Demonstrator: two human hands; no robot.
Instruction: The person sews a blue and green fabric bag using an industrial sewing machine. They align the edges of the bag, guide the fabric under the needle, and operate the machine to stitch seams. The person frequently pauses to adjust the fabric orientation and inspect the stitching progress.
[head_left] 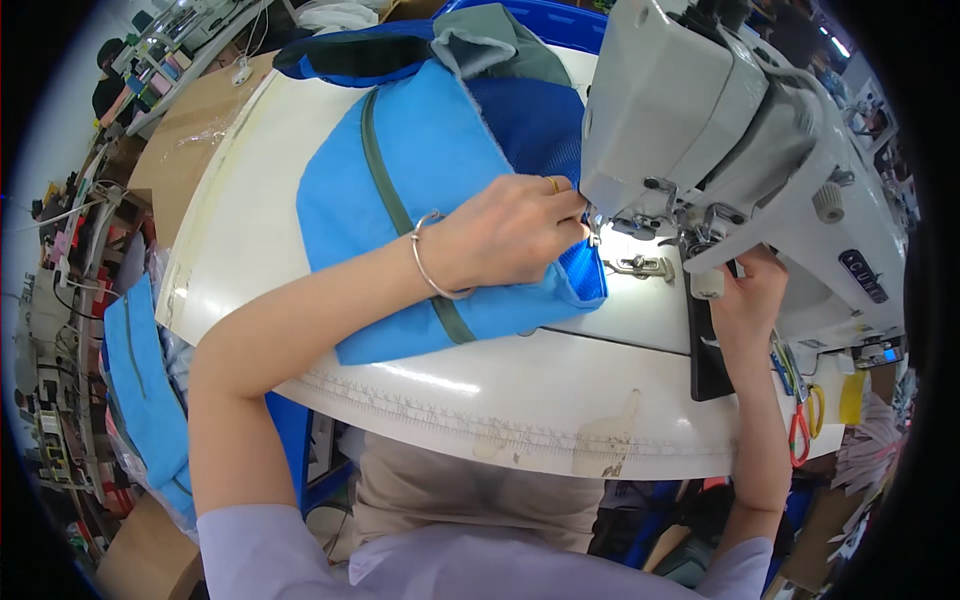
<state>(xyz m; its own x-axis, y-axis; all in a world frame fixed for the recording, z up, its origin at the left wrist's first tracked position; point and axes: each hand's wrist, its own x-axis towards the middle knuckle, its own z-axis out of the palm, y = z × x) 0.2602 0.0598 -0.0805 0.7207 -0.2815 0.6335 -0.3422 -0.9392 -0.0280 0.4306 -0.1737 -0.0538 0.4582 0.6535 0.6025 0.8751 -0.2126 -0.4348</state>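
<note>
The left hand (515,232) covers part of the blue fabric bag (335,205), and how its fingertips grip the cloth near the needle cannot be told. The left wrist hides a stretch of the bag's dark green strip (385,165). The right hand (750,298) loses its fingertips behind the sewing machine (655,95), so what they touch is unseen. The upper edge cuts off the machine's top and the blue bin (570,22); the lower edge crops the lilac shirt (450,565). At far left, a distant person (108,85) is too small and blurred for detail.
</note>
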